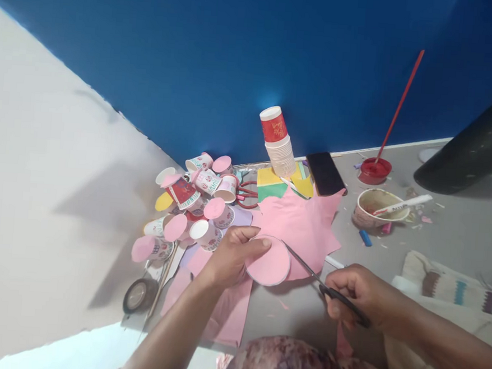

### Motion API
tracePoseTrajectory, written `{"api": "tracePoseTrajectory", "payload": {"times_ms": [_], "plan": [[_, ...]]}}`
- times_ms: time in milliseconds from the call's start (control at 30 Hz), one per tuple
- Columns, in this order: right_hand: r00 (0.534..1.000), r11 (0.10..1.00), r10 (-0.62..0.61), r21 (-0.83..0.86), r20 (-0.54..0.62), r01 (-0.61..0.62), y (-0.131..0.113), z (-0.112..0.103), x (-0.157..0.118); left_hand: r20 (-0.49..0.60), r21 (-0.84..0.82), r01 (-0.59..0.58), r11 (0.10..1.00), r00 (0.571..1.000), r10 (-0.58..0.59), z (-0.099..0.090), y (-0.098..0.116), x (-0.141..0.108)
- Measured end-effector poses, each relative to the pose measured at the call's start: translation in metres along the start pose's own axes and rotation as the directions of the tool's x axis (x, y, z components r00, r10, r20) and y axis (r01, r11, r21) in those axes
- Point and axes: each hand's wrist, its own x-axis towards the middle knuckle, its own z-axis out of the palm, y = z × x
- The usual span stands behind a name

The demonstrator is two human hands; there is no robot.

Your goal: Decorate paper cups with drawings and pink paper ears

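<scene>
Clamped on the pink circle (269, 267), the left fingers (260, 246) have it just to their right; the right fingers (339, 279) grip the scissors (321, 285), blades slanting forward-left from them toward the circle's edge.

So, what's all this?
Paper circle: one, pink, front centre
Scissors: one pair, black, beside circle
Paper: several pieces, mostly pink, centre
Cup stack: one, mostly white, back centre
Loose cups: over ten, multicoloured, left
Handles: some, red, centre
Phone: one, black, back
Tape: one, black, front left
Dish: one, red, back right
Stick: one, red, in dish
Tub: one, cream, right
Marker: one, white, across tub
Cylinder: one, black, far right
Cloth: some, cream, right
Table: one, grey, underneath
Wall: one, blue, behind
Left hand: one, circle in grip
Right hand: one, scissors in grip
</scene>
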Motion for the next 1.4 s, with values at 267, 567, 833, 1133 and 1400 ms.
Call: {"api": "tracePoseTrajectory", "payload": {"times_ms": [267,567,833,1133,1400], "plan": [[0.999,1.0,-0.03,-0.004,0.014,0.03,0.009,-0.001,-0.002,-0.128,-0.183,-0.023,0.983,0.992,0.0,0.018,-0.022,-0.011],[1.0,1.0,-0.01,0.024,0.015,0.01,-0.004,0.004,-0.008,-0.113,-0.033,-0.019,0.999,0.993,0.015,0.012,-0.02,-0.011],[1.0,1.0,-0.011,-0.009,0.025,0.011,-0.006,0.002,-0.01,-0.105,0.067,-0.007,0.998,0.994,0.014,0.011,-0.018,-0.01],[0.999,1.0,-0.01,-0.018,0.035,0.011,-0.003,-0.001,-0.008,-0.076,0.078,0.004,0.997,0.997,0.002,0.011,-0.017,-0.009],[0.998,1.0,-0.008,0.005,0.065,0.008,-0.003,-0.001,-0.008,-0.088,0.075,0.001,0.997,0.996,0.005,0.013,-0.014,-0.011]]}}
